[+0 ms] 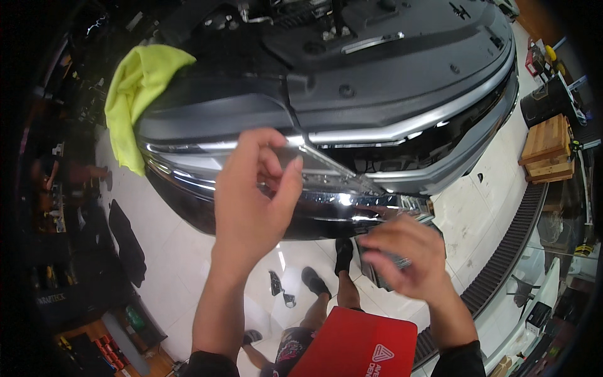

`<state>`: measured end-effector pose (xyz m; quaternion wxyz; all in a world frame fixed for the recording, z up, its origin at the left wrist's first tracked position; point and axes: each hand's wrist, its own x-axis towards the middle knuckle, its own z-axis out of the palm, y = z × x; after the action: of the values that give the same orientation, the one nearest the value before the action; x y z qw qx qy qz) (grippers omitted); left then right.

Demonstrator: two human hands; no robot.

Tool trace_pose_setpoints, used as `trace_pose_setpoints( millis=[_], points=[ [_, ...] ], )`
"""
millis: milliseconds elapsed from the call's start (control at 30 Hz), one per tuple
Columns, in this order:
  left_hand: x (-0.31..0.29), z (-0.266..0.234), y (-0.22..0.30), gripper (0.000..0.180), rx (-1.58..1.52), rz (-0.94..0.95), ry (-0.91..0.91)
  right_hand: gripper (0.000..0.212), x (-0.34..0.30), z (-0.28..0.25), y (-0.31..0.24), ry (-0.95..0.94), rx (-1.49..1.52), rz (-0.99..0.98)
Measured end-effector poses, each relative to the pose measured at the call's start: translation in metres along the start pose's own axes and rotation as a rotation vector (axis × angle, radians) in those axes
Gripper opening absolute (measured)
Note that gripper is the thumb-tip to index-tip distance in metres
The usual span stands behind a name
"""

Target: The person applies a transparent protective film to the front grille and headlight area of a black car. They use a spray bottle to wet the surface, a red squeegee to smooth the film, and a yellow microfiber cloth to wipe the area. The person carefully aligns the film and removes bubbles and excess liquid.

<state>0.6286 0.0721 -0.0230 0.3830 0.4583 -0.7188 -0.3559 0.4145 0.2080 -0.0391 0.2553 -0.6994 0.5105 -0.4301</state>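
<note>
My left hand (254, 195) is raised in front of the car's headlight area (201, 162), its fingers loosely curled. A gap shows between the thumb and the fingers, and nothing is visible in it. Lower and to the right, my right hand (408, 254) is smeared by motion near the corner of the chrome bumper trim (411, 204); its fingertips cannot be made out. Behind both hands stretches the front of a dark car, with a silver grille strip (377, 133) and a black bumper (195, 210). A yellow-green cloth (135, 100) drapes over the car's left corner.
Below me hangs a flat red panel (352, 345) with white print. Dark shoes (314, 283) stand on the white tiled floor (465, 232). Wooden blocks (546, 144) and a long dark floor grate (509, 239) lie to the right. Shelving with tools (107, 352) is at lower left.
</note>
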Motion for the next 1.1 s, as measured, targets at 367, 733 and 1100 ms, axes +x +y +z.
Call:
trace_pose_setpoints(
  millis=[367,733,1100],
  points=[
    [0.014,-0.01,0.03,0.026,0.182,-0.119,-0.128,0.042,0.212,-0.095,0.106,0.043,-0.998,-0.074],
    [0.025,-0.025,0.028,0.033,0.19,-0.111,-0.313,0.023,0.216,-0.122,0.094,-0.088,-1.109,-0.113],
    [0.097,-0.063,0.033,0.022,0.168,0.467,-0.748,0.035,0.048,0.105,-0.058,1.028,0.94,0.465]
  ],
)
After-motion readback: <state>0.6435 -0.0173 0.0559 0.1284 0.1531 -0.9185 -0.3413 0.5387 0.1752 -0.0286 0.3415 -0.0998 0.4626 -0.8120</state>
